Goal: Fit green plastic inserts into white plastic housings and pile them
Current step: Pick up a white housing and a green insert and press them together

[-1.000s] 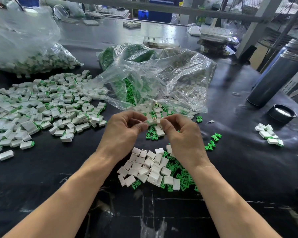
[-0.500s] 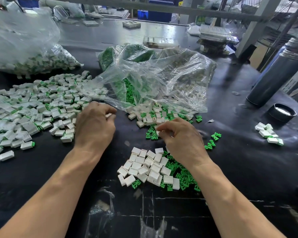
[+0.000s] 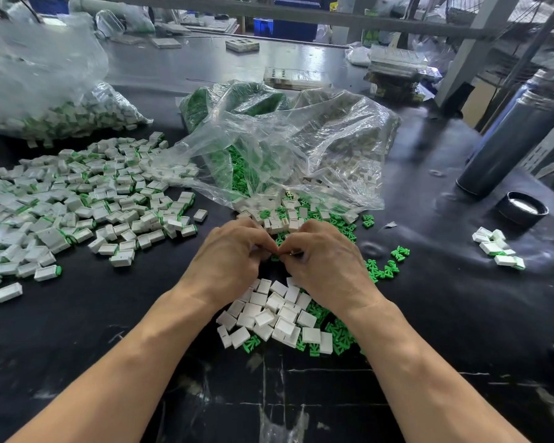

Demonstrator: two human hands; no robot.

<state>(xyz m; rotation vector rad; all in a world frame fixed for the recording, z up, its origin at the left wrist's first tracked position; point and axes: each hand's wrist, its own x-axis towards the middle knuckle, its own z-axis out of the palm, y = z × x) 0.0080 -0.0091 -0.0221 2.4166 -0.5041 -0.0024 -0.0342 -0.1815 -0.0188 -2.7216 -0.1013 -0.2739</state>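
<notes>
My left hand and my right hand meet fingertip to fingertip above the black table. Together they pinch a small pale part, seemingly a white housing, mostly hidden by the fingers. Whether an insert sits in it cannot be seen. Under my wrists lies a heap of empty white housings on loose green inserts. More green inserts are scattered to the right. At the left spreads a wide pile of fitted housings with green showing.
An open clear bag of green inserts and white housings lies behind my hands. A second full bag sits far left. On the right are a tall grey flask, its black cap and a few fitted pieces.
My left hand went left to the fitted pile, then came back to the middle. My right hand dipped toward the table and rose again. Both hands now meet again.
</notes>
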